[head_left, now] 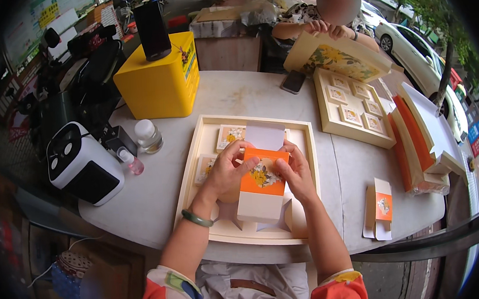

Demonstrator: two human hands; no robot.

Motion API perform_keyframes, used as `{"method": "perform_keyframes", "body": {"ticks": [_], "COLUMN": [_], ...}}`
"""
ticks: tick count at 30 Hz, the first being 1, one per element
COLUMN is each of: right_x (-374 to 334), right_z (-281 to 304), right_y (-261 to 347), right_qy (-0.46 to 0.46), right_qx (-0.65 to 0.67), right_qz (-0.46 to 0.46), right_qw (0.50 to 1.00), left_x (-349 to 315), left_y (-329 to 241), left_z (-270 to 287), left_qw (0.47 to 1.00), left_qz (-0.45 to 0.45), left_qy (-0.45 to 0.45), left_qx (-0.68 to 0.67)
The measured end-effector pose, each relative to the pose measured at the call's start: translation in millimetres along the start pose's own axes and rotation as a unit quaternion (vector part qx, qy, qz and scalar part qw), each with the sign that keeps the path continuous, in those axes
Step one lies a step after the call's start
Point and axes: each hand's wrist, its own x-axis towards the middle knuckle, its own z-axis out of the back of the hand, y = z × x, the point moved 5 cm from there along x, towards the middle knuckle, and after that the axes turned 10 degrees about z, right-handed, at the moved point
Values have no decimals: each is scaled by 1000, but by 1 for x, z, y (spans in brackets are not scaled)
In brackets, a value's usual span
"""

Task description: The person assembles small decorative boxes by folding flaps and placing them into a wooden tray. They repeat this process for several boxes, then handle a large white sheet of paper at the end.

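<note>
A bottle (134,165) (pink) stands near a jar (149,139).

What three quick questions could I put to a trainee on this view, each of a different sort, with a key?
1. Which wrist wears the bangle, left or right?
2. True or false: the left hand and right hand both hold one orange-and-white box above the tray.
3. Where does the pink bottle stand? A, in the tray; B, on the table; C, on the yellow cabinet.

Key: 1, left; 2, true; 3, B.
</note>
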Motion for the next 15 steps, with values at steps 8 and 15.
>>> {"method": "perform_keyframes", "body": {"ticks": [8, 15], "right_x": [1, 2], "right_z": [3, -5], "right_y": [-3, 10], "right_qy": [-18, -77], "right_qx": [44, 44], "right_qz": [-32, -9], "right_qw": [998, 996], "left_x": [0, -4], "left_y": [-5, -17], "left_z": [5, 3], "left_qw": [994, 994], "left_qz": [-79, -36], "left_qy": [-57, -90], "left_qx": [40, -48]}}
